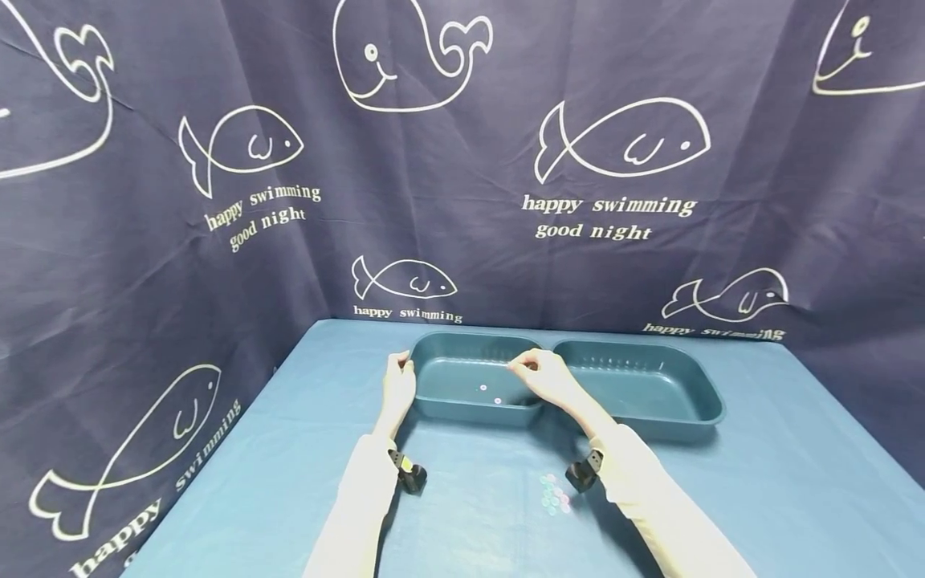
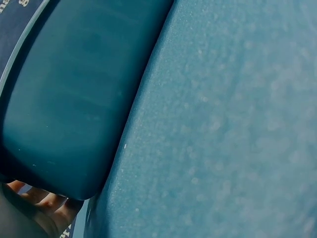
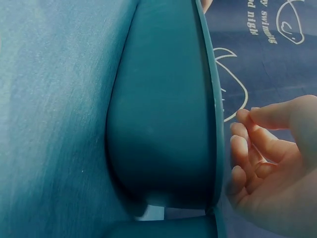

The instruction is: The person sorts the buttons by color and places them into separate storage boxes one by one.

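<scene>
Two teal trays stand side by side on the table. My left hand grips the left end of the left tray; in the left wrist view its fingers lie against the outside of that end wall. Over the right end of the same tray is my right hand. Its thumb and index fingertips meet, the other fingers are curled, and no object shows between them. Two small pinkish discs, one farther back and one nearer, lie on that tray's floor.
The right tray adjoins the left one. A small cluster of green and pink discs lies on the blue tablecloth near my right wrist. Behind the table hangs a dark curtain with printed fish and whales.
</scene>
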Demonstrator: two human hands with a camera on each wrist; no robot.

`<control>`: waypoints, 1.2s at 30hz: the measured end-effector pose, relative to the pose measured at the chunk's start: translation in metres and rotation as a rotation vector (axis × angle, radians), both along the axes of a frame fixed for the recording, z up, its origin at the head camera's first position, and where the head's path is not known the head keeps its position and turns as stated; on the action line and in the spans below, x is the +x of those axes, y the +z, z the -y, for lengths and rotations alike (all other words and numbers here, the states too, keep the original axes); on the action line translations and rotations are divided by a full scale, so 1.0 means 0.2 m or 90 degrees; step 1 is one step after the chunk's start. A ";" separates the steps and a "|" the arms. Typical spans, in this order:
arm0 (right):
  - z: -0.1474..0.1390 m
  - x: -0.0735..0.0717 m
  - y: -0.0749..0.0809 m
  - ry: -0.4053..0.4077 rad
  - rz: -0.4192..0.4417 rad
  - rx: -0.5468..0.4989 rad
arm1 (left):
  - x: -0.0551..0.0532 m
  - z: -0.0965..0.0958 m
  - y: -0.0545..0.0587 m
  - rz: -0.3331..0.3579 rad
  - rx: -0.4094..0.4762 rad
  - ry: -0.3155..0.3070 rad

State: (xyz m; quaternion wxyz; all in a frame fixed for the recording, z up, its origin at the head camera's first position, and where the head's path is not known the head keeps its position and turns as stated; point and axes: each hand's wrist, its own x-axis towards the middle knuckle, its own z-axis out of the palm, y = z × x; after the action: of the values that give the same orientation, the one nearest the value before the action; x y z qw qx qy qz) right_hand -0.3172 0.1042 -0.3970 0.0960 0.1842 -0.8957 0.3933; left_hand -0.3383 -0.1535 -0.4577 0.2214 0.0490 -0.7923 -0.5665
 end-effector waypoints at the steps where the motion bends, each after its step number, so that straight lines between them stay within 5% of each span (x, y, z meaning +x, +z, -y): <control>1: 0.00 0.01 0.00 0.001 0.001 -0.002 | 0.00 0.00 0.00 0.001 0.003 0.000; 16: -0.10 0.14 0.04 0.017 0.012 -0.006 | 0.01 0.01 0.02 0.012 0.009 -0.009; 36: -0.21 0.27 -0.02 0.038 0.008 0.000 | 0.02 -0.01 0.01 0.026 -0.003 -0.003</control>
State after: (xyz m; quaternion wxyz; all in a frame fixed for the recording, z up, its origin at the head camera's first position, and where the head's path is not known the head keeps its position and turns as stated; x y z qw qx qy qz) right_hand -0.2627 0.1465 -0.4003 0.0788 0.2084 -0.8903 0.3972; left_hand -0.3349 -0.1525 -0.4552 0.2040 0.0578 -0.7979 -0.5643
